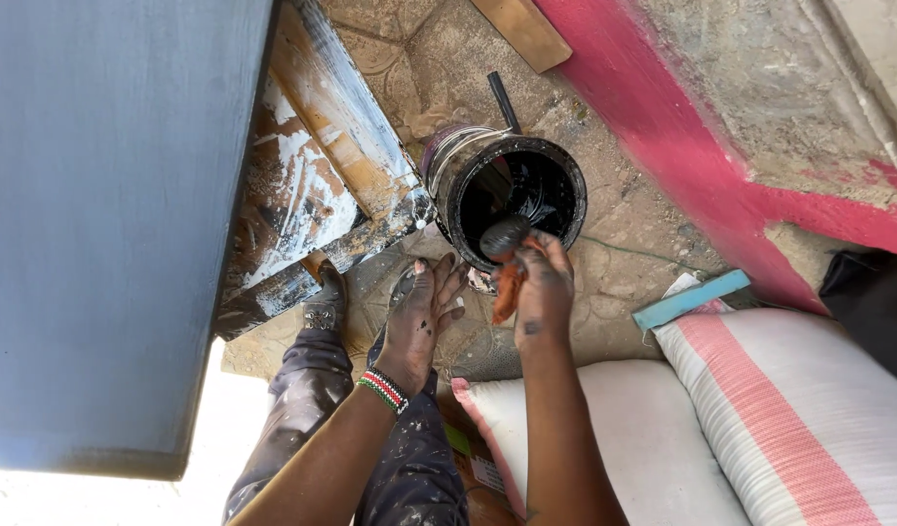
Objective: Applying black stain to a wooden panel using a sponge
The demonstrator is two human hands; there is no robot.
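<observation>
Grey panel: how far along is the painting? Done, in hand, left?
Done: the big panel on the left shows an even grey coat across the face in view. In hand: the right hand holds a roller by its orange handle at the rim of the paint bucket, which holds black paint; the left hand is open and empty beside it. Left: the wooden frame has only patchy white and black smears.

1. Scene is lit by bright daylight; exposure is even across the middle.
2. Bottom-left corner is blown out to white.
3. Glare is seen on the wet black paint inside the bucket (512,195).
4. Straight edges are bowed near the frame borders.
</observation>
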